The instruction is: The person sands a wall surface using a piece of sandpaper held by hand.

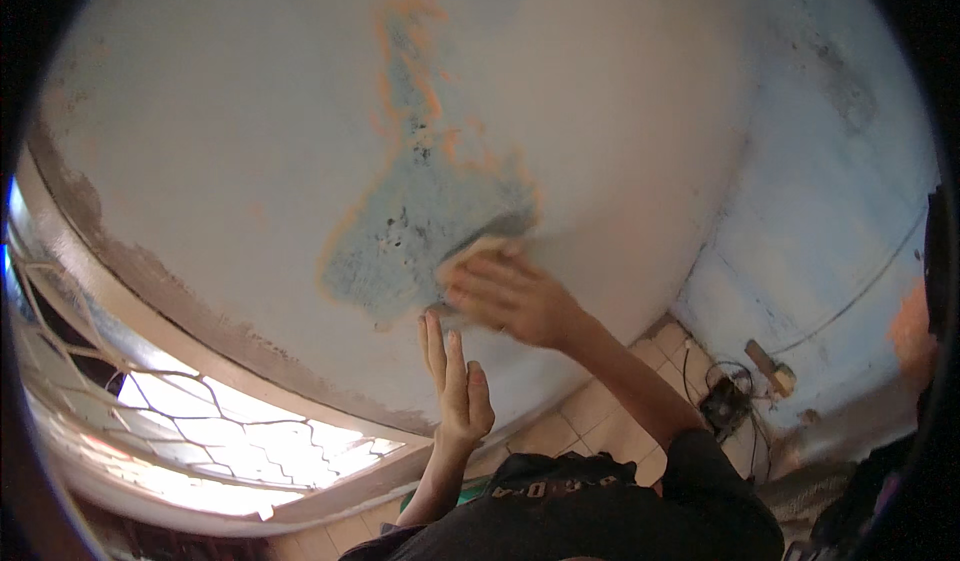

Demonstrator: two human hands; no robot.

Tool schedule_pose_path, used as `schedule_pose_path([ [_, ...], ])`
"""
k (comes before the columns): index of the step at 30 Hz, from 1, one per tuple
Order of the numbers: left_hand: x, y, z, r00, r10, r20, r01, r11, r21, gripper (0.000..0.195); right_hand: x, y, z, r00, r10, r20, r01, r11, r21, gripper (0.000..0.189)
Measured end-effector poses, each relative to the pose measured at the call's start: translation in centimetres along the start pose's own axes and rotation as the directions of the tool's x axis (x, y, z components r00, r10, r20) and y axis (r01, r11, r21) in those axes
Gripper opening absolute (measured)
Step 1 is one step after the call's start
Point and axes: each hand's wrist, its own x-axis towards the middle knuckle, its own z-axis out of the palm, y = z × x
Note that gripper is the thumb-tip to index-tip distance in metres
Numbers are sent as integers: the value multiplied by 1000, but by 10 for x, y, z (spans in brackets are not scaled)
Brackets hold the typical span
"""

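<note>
A painted wall [600, 111] fills most of the view, with a bare grey-blue patch [375, 261] edged in orange on it. My right hand [510, 291], slightly blurred, holds a flat pale pad, perhaps folded sandpaper [476, 252], against the lower right of the patch. A dark shadow lies just above the pad. Below and to the left of it, my left hand [454, 388] is raised near the wall with its fingers extended and nothing in it; whether its fingertips touch the wall cannot be told.
A window with a metal grille [202, 411] is at the lower left. At the lower right are a tiled floor [615, 411], a dark box with cables [726, 405] and a block-like object [771, 368] by a light blue wall [810, 261]. Part of another person [911, 328] shows at the right edge.
</note>
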Motion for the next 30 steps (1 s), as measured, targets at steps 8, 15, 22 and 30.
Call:
schedule_pose_path([
  [8, 36, 67, 43, 985, -36, -171, 55, 993, 108, 52, 9, 51, -30, 978, -191, 80, 185, 979, 81, 44],
  [15, 63, 87, 38, 959, -64, -275, 125, 969, 211, 52, 54, 48, -40, 967, -209, -145, 232, 959, 164, 34],
  [22, 98, 73, 35, 952, -162, -261, 271, 846, 460, 71, 70, 46, -28, 906, -385, -175, 416, 883, 215, 32],
  [30, 109, 55, 63, 935, -199, -295, 332, 787, 520, 83, 26, 64, -42, 949, -306, 70, 272, 912, 307, 26],
])
